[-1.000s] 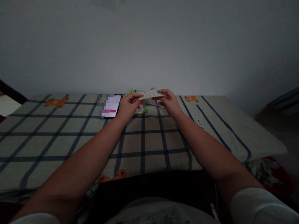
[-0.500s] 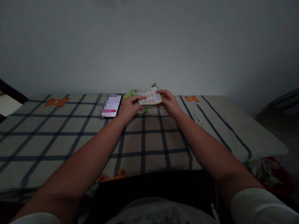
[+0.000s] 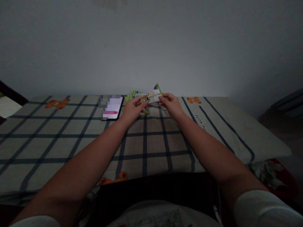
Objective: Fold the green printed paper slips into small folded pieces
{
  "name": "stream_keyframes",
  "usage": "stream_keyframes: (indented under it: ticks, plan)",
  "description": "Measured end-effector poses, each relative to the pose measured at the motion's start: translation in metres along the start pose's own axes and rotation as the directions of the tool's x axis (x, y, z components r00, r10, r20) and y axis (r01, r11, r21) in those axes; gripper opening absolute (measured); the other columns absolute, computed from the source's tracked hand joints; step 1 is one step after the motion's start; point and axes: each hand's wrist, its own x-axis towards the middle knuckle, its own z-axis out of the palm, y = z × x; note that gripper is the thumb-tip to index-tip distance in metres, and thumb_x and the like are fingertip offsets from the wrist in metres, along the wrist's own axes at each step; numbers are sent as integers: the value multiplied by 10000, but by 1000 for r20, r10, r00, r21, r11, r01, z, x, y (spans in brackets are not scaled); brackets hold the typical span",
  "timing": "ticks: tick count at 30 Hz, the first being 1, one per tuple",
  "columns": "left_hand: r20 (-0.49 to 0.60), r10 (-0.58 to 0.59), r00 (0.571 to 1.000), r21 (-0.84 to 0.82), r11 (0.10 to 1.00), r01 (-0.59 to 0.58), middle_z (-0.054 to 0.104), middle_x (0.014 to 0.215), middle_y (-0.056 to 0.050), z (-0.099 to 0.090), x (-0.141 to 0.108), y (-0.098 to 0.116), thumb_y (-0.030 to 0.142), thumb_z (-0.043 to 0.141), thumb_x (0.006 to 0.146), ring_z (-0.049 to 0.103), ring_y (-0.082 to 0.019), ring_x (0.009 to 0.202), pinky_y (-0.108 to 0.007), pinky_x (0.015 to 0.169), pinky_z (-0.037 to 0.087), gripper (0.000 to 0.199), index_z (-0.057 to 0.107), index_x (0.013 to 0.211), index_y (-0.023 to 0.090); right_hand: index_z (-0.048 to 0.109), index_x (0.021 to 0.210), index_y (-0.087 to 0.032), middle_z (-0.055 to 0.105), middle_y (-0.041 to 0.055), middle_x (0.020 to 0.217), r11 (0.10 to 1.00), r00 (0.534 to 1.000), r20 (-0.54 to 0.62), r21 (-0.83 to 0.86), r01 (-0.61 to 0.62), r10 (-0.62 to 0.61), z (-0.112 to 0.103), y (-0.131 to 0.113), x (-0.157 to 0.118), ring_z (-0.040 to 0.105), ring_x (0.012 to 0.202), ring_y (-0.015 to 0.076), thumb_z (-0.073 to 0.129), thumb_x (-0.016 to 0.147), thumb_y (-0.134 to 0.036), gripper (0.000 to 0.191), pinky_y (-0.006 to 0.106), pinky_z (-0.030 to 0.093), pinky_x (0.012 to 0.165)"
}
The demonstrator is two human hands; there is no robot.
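Observation:
A small printed packet [image 3: 153, 99], green and white, is held between both hands near the wall. My left hand [image 3: 134, 107] pinches its left end between thumb and fingers. At the right end, my right hand [image 3: 170, 104] grips it the same way. The packet looks folded over into a narrow strip. Green packets [image 3: 135, 94] lie on the cloth behind and beneath my left hand, partly hidden by it. Another pointed green piece [image 3: 157, 86] shows just behind the held packet.
A phone [image 3: 113, 107] with a lit screen lies left of my left hand. Checked cloth [image 3: 156, 145] with orange bear prints covers the surface, which meets a grey wall [image 3: 151, 47]. A red item [image 3: 279, 176] is low at the right.
The packet was spread wider, its printed face showing; now it is a narrower strip with a green edge. Both thumbs have shifted onto its near side. The phone has not moved.

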Motion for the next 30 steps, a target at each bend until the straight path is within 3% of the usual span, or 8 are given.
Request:
stream_keyframes:
  ticks: [3,6,9,14,20,25,30]
  plan:
    - [58,-120,991,-89,988,124,750,811,-62,2,1,1,372,811,688,683,-161,633,-244,555,531,625,656,1270,205,570,1053,-260,694,24,995,1000,1000,15,18,13,-13,0,1,0,655,903,164,775,699,-554,504,308,582,755]
    - [129,-200,971,-88,973,212,745,801,-80,2,2,1,370,821,660,686,-166,667,-230,551,520,427,752,1034,177,537,1130,-275,694,0,898,999,999,24,33,28,-29,0,0,-2,664,854,166,790,691,-537,570,309,585,746]
    - [142,-218,966,-66,971,229,722,765,-66,2,1,1,383,834,628,653,-143,659,-220,562,507,275,757,773,162,523,1192,-284,690,-23,815,998,999,24,51,24,-25,1,0,-2,670,799,162,812,676,-504,631,315,586,751]
    - [114,-186,976,3,982,187,674,709,-17,1,0,2,413,829,623,567,-99,588,-217,565,477,293,753,748,159,512,1269,-287,703,-35,817,985,1000,25,173,-21,17,1,0,0,684,756,139,811,703,-473,667,286,594,739]
    - [50,-126,991,-7,992,126,659,701,-12,0,1,2,456,828,634,555,-100,591,-231,586,470,322,732,716,159,648,1006,-220,728,13,884,935,972,157,281,-214,176,5,-4,-3,698,738,127,806,727,-471,407,248,592,679]
    - [90,-154,984,1,988,155,680,724,-36,3,-1,2,442,836,619,584,-114,619,-247,610,492,351,740,764,138,680,836,-177,699,1,728,948,967,181,230,-219,180,6,-4,-5,655,672,102,850,674,-426,343,231,567,669]
    - [111,-208,972,45,978,204,631,616,-18,8,-5,5,406,811,616,563,-116,593,-248,594,499,304,691,628,127,674,774,-167,667,-8,668,954,969,145,198,-226,199,6,-2,-4,621,632,104,842,677,-386,293,254,553,666]
